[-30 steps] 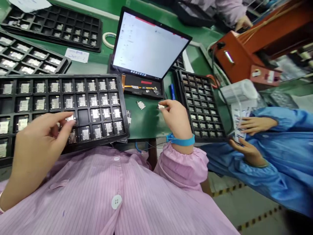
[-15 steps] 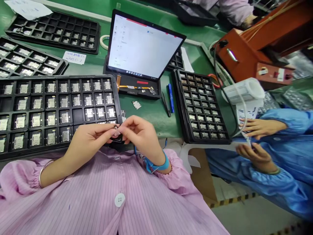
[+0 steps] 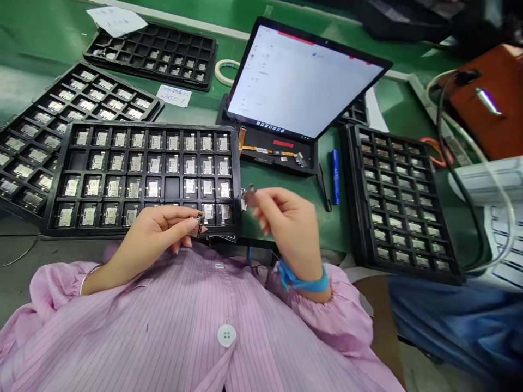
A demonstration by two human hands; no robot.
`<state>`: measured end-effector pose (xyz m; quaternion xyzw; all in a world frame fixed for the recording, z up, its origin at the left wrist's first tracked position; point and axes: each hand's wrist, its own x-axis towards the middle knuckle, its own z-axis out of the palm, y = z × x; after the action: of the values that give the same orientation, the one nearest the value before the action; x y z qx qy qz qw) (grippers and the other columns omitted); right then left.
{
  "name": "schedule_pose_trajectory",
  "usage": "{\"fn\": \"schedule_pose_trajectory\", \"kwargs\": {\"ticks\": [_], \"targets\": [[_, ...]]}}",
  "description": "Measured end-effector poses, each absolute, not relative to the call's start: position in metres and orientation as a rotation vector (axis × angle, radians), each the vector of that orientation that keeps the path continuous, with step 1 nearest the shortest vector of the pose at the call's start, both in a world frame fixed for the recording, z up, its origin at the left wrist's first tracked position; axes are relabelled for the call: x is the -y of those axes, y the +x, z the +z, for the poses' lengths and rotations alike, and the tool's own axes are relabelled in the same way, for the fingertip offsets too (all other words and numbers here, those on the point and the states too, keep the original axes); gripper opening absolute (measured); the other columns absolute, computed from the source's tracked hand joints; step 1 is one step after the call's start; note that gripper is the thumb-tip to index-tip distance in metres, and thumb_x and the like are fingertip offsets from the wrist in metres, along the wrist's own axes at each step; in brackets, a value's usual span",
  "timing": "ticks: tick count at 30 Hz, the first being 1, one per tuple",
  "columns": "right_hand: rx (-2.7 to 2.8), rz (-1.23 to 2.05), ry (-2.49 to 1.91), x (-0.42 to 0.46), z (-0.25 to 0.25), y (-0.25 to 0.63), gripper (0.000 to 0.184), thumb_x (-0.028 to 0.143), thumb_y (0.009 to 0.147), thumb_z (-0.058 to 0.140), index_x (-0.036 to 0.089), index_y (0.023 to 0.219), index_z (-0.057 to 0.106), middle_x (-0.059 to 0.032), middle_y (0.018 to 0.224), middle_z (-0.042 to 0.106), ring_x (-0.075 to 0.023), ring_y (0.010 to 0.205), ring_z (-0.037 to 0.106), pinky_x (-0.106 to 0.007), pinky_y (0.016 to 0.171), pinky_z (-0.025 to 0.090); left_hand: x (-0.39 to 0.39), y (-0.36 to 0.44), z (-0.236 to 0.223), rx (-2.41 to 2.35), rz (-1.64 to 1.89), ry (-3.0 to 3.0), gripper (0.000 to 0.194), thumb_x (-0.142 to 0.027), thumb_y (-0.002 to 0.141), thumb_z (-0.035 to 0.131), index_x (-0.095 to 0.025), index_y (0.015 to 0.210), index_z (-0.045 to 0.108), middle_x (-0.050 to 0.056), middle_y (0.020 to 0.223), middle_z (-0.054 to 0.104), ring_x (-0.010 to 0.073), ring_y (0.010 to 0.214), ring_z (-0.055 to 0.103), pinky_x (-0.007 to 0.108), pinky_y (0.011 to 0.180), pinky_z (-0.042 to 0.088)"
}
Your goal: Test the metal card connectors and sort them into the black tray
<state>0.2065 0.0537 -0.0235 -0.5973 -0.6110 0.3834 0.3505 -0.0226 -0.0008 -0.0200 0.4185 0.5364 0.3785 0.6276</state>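
Note:
My left hand (image 3: 165, 231) pinches a small circuit board (image 3: 196, 226) over the front edge of the big black tray (image 3: 171, 188). That tray holds rows of similar silver-covered boards; a few of its pockets have nothing in them. To the right of the tray, my right hand (image 3: 288, 223) is raised, thumb and fingers closed on a small thin metal piece (image 3: 250, 197). It is blurred, so its exact kind does not show. A blue wrist strap (image 3: 304, 280) circles my right wrist. The two hands are apart.
A lit screen (image 3: 298, 81) leans on a black box (image 3: 269, 158) holding a flex cable. Tweezers (image 3: 324, 190) and a blue marker (image 3: 335, 177) lie beside it. More part trays stand left and right (image 3: 347, 179). A masking tape roll (image 3: 226, 72) lies behind. A co-worker's blue clothing shows at right.
My hands have separated; the right moved right and now holds a thin metal piece away from the board. The view has swung left. The small plate on the table no longer shows.

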Motion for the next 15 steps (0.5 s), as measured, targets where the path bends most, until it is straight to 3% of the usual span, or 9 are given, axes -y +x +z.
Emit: {"fn": "schedule_pose_trajectory", "kwargs": {"ticks": [3, 5, 15], "targets": [[1.373, 1.686, -1.297, -0.036, -0.009, 0.186, 0.025, 0.043, 0.084, 0.067, 0.019, 0.082, 0.062, 0.0, 0.065, 0.067, -0.0118, 0.046, 0.06, -0.023, 0.039, 0.047, -0.001, -0.024, -0.022, -1.154, 0.887, 0.961, 0.027, -0.036, 0.087, 0.068, -0.019, 0.107, 0.075, 0.006, 0.08, 0.074, 0.0116, 0.059, 0.061, 0.02, 0.049, 0.048], [1.297, 1.868, -1.211, -0.032, -0.006, 0.176, 0.026, 0.042, 0.082, 0.07, 0.018, 0.078, 0.06, -0.0001, 0.065, 0.068, -0.0111, 0.047, 0.063, -0.02, 0.04, 0.049, 0.0, -0.026, -0.023, -1.124, 0.903, 0.955, 0.028, -0.033, 0.088, 0.066, -0.02, 0.113, 0.073, 0.004, 0.073, 0.072, 0.0108, 0.056, 0.06, 0.021, 0.052, 0.05], [1.31, 1.846, -1.207, -0.028, -0.006, 0.163, 0.028, 0.041, 0.084, 0.069, 0.018, 0.073, 0.056, 0.001, 0.061, 0.067, -0.0088, 0.042, 0.06, -0.016, 0.034, 0.042, 0.007, -0.037, -0.019, -1.051, 0.969, 0.852, 0.026, -0.028, 0.088, 0.067, -0.022, 0.112, 0.074, 0.005, 0.078, 0.072, 0.0116, 0.065, 0.062, 0.019, 0.053, 0.051]]}}
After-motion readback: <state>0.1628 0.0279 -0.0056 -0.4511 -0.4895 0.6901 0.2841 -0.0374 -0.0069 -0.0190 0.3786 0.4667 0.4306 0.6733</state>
